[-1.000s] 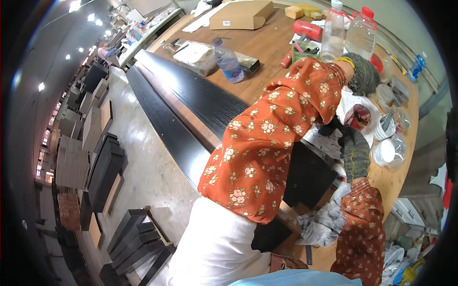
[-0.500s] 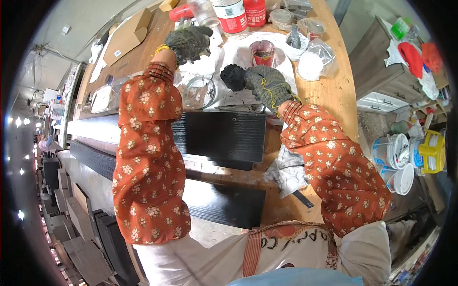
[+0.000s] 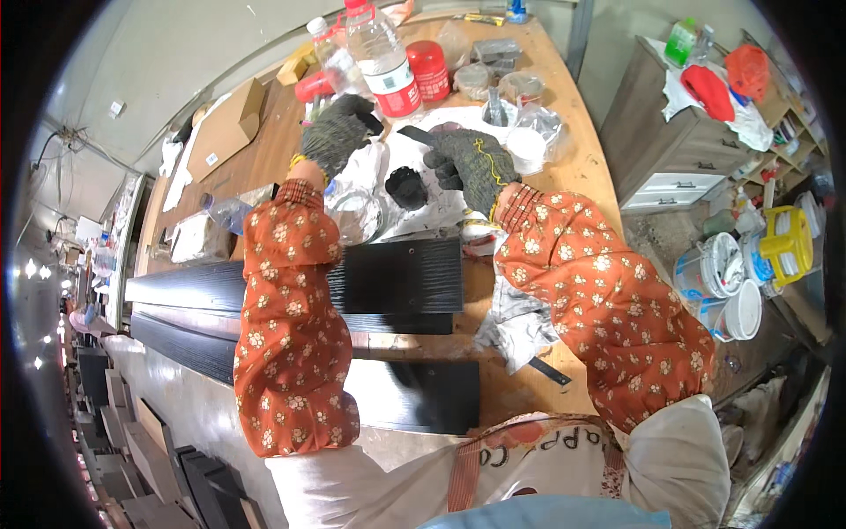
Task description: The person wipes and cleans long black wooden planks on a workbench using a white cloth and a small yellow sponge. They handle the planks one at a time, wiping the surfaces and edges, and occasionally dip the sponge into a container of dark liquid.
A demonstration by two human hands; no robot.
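Note:
My left hand (image 3: 339, 134), in a dark grey knitted glove, hovers left of the big clear bottle (image 3: 381, 66). Its fingers are bent but apart, with nothing visible between them. My right hand (image 3: 476, 167), gloved alike, is closed around a dark flat strip (image 3: 418, 135), perhaps a scraper, whose end sticks out to the left. Between the hands and nearer me, a black lump (image 3: 406, 188) sits on stained white sheeting (image 3: 441, 207). A glass bowl (image 3: 354, 216) stands below my left hand. Part of a reddish cup's rim shows behind my right hand.
Black wood-grain boards (image 3: 401, 273) lie along the near side of the table. A red jar (image 3: 428, 70), small tubs (image 3: 476, 81) and a bagged white container (image 3: 526, 150) stand at the back. Crumpled cloth (image 3: 515, 322) lies near my right forearm. Buckets (image 3: 709, 264) stand right.
The black lump, beside my right fingers before, now lies apart from them on the sheeting. The dark strip now shows in my right hand. The whole view has shifted, showing more behind the table.

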